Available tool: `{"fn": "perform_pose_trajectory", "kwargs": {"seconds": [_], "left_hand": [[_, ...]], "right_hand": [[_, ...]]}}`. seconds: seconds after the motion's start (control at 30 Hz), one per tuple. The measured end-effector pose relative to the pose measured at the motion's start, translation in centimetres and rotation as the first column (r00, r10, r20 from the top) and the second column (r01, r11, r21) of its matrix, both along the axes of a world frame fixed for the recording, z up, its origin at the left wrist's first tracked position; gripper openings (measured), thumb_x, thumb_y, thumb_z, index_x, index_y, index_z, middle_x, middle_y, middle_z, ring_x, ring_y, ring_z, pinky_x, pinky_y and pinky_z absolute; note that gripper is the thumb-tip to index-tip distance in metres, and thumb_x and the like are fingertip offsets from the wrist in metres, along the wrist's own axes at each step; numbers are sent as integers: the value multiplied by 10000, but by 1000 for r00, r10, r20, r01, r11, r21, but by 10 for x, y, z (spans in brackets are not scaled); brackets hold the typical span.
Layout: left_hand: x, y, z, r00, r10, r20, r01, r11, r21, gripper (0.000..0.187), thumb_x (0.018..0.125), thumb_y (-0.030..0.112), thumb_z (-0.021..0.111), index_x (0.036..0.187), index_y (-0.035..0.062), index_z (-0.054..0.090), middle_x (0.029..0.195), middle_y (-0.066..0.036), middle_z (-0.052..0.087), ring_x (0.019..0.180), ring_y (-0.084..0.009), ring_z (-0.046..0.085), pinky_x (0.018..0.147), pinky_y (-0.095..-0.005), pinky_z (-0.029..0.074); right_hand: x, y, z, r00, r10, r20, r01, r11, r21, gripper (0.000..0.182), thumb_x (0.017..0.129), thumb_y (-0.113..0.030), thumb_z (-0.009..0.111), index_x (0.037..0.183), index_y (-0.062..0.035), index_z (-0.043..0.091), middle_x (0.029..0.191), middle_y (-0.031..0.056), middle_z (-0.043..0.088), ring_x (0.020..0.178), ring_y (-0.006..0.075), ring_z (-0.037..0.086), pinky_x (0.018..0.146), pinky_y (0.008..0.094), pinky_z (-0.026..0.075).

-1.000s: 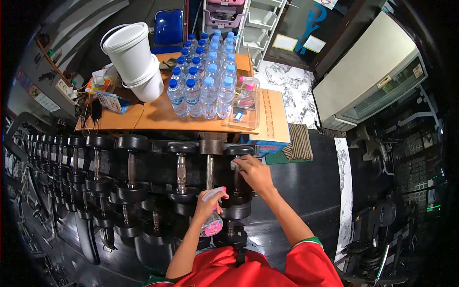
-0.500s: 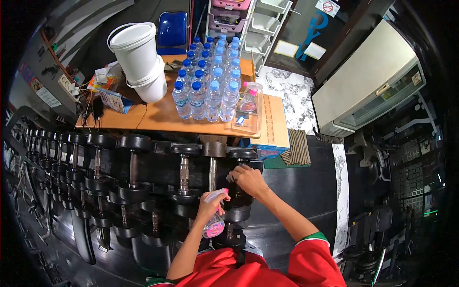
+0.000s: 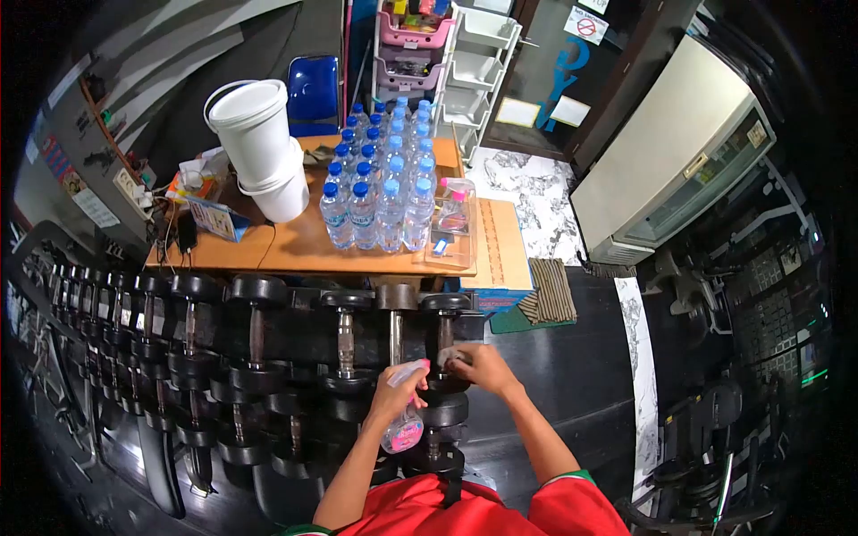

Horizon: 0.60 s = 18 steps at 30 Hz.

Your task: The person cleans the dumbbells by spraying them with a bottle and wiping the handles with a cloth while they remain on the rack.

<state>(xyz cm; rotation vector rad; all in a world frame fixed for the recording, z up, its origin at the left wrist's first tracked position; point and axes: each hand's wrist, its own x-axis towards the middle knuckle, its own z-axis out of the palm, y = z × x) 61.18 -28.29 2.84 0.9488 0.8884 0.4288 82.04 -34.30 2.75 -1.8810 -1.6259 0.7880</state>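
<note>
Wiping step, by the look of it: right hand (image 3: 478, 368) presses a small cloth (image 3: 444, 356) on the near end of the rightmost dumbbell (image 3: 444, 344) on the rack (image 3: 295, 335); left hand (image 3: 391, 397) wrapped around the spray bottle (image 3: 403, 423), nozzle towards it; next probably needs the cloth worked along the handle.

- Left hand (image 3: 391, 399) grips a clear spray bottle (image 3: 404, 427) with a pink label.
- Right hand (image 3: 476, 367) presses a cloth (image 3: 446, 357) on a black dumbbell (image 3: 444, 344) on the rack.
- Behind, water bottles (image 3: 380, 192) and white buckets (image 3: 259, 147) stand on a wooden tabletop (image 3: 295, 246).
</note>
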Motion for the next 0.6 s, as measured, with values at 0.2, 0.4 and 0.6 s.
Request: {"fn": "perform_pose_trajectory", "kwargs": {"seconds": [0.2,0.4,0.6], "left_hand": [[30,22,67,962,8,-272,141,842,521,349,867,257,629,685,-26,535,589,-149,571,480,-235,630,439,-326,473],[63,48,50,891,169,-421,338,374,864,283,792,259,626,697,-5,586,703,-211,609,703,-410,594,642,-467,475],[73,60,42,850,100,-517,445,388,807,302,784,260,630,671,-18,589,722,-224,604,701,-410,596,628,-466,468]], "right_hand": [[16,-23,10,658,-443,-608,391,892,-227,266,890,-220,628,1063,-19,659,912,33,668,823,100,605,708,266,484],[3,-34,14,170,-532,-829,470,783,-407,251,903,-199,614,1080,-21,627,956,35,658,821,110,615,702,265,498],[8,-30,1,525,-437,-730,559,824,-92,225,871,-138,644,1054,-7,635,916,33,655,803,93,597,716,252,483]]}}
